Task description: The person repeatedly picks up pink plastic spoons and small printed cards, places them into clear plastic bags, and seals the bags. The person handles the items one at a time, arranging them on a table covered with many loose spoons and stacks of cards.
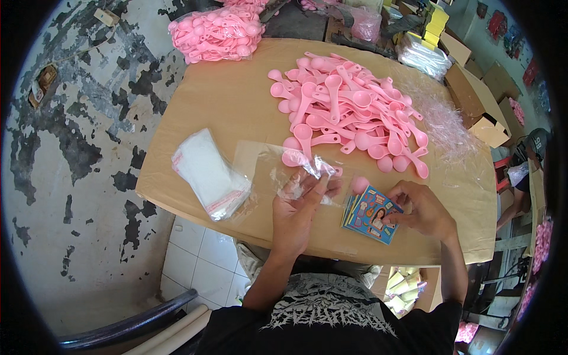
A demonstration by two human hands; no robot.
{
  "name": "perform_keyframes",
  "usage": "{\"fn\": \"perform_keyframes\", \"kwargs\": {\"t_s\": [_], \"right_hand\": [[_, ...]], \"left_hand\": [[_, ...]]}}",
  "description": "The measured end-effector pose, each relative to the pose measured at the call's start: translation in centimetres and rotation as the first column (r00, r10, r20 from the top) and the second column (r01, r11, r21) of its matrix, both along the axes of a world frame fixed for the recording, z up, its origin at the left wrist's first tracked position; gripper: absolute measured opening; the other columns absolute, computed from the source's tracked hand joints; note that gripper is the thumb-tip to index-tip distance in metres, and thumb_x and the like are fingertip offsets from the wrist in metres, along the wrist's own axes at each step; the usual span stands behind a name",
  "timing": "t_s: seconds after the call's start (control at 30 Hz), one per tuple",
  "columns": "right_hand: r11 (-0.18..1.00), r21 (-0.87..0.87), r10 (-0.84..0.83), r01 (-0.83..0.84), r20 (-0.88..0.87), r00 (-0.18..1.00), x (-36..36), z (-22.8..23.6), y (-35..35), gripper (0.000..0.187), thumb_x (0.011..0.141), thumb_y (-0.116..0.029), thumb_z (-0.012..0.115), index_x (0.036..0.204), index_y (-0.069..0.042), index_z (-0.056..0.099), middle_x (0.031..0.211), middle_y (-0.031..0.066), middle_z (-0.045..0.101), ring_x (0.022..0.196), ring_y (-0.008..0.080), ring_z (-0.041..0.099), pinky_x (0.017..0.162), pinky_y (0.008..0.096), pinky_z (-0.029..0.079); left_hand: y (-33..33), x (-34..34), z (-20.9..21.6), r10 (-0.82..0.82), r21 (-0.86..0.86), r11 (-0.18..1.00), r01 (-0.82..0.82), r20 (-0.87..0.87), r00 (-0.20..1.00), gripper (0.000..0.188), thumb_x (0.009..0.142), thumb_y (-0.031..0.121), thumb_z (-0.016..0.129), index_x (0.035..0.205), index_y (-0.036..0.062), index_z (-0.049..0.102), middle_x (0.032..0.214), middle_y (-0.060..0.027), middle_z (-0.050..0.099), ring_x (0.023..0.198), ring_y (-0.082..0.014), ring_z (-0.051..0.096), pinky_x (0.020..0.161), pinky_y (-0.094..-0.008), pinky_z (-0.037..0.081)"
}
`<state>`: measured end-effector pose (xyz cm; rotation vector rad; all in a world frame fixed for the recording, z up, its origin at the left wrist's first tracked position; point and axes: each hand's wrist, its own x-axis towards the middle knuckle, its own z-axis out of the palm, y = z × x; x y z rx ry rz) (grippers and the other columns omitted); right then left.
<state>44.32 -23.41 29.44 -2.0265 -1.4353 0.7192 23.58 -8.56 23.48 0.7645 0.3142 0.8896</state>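
Observation:
My left hand is closed on a clear plastic bag, pinched between thumb and fingers above the table. Pink spoons lie right behind the bag, so I cannot tell whether one is inside it. My right hand has its thumb and fingertips closed at the right edge of the top card on a stack of blue printed cards. To the left lies a stack of flat clear bags. A large heap of pink measuring spoons covers the middle and far right of the table.
Brown paper covers the table. A filled bag of pink spoons sits at its far left corner. Crumpled clear film and cardboard boxes are on the right. Below the near edge stands a box with yellow packets.

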Motion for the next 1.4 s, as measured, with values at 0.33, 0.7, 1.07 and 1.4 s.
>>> {"fn": "perform_keyframes", "kwargs": {"t_s": [0.33, 0.7, 1.07, 1.4], "right_hand": [[0.886, 0.359, 0.112, -0.294, 0.449, 0.886, 0.6, -0.7, 1.9, 0.013, 0.093, -0.012, 0.067, 0.098, 0.0, 0.067, 0.075, 0.0133, 0.061, 0.066, 0.0174, 0.059, 0.061, 0.033, 0.047], [0.978, 0.204, 0.076, -0.04, -0.172, 0.982, -3.6, 0.7, 4.8, 0.017, 0.099, -0.015, 0.06, 0.102, 0.0, 0.067, 0.068, 0.0029, 0.061, 0.054, 0.007, 0.053, 0.051, 0.0251, 0.045], [0.969, 0.246, 0.077, -0.022, -0.215, 0.974, -3.3, 0.6, 4.1, 0.015, 0.097, -0.012, 0.061, 0.1, 0.002, 0.066, 0.068, 0.0023, 0.062, 0.058, 0.0036, 0.051, 0.052, 0.0251, 0.043], [0.973, 0.142, 0.204, -0.183, -0.153, 0.967, -3.8, 0.6, 4.9, 0.013, 0.092, -0.008, 0.064, 0.103, -0.001, 0.068, 0.069, 0.0078, 0.063, 0.055, 0.0084, 0.055, 0.053, 0.027, 0.046]], "left_hand": [[0.3, -0.3, -1.1, 0.232, 0.002, 0.973, -0.232, -0.007, 0.973, 0.023, 0.094, 0.002, 0.064, 0.116, -0.0019, 0.063, 0.099, -0.0119, 0.071, 0.09, -0.0219, 0.071, 0.086, -0.0389, 0.06], [0.2, -0.2, -1.1, 0.22, 0.048, 0.975, -0.216, -0.11, 0.969, 0.027, 0.094, 0.004, 0.065, 0.12, -0.0048, 0.061, 0.103, -0.0148, 0.071, 0.095, -0.0214, 0.07, 0.089, -0.0388, 0.059], [0.0, -0.3, -0.8, 0.237, -0.022, 0.97, -0.24, -0.097, 0.967, 0.033, 0.093, 0.003, 0.066, 0.124, -0.0068, 0.059, 0.107, -0.0154, 0.071, 0.097, -0.0221, 0.07, 0.09, -0.0388, 0.059], [-0.7, 0.0, -0.5, 0.113, 0.112, 0.989, -0.092, -0.197, 0.974, 0.028, 0.093, 0.002, 0.067, 0.119, -0.0068, 0.064, 0.106, -0.0126, 0.071, 0.093, -0.0138, 0.068, 0.083, -0.0266, 0.055]]}}
